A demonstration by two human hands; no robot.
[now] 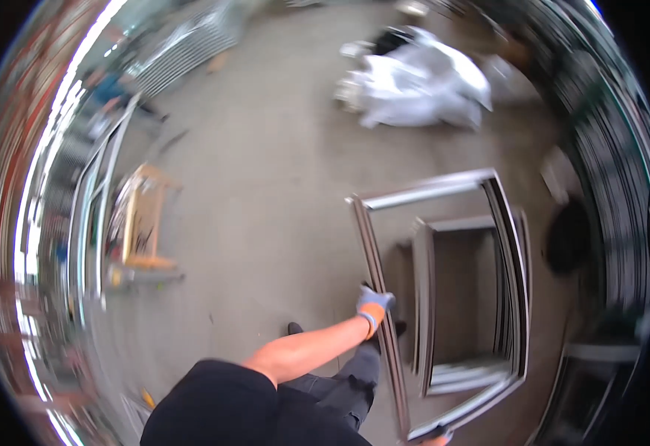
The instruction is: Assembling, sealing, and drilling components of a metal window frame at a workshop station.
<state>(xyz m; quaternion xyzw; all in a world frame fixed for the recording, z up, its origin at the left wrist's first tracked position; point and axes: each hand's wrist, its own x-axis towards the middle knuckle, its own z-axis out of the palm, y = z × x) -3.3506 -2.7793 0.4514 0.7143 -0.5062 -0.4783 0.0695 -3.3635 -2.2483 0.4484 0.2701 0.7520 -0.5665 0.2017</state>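
Metal frames (pixel 370 253) and concrete floor (pixel 265 163) suggest a workshop.

The lower edge crops the right of the hands (pixel 439 438) (white bundle (pixel 425 83) blurred)

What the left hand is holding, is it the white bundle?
No, the gloved left hand grips a rectangular frame by one side, while the white bundle lies apart on the floor.

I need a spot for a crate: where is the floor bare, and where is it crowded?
The widest free patch is the floor between the wooden stand and the held metal frame. A narrower one separates that frame's top from the white plastic heap. It's crowded on the right, with more frames behind the held one.
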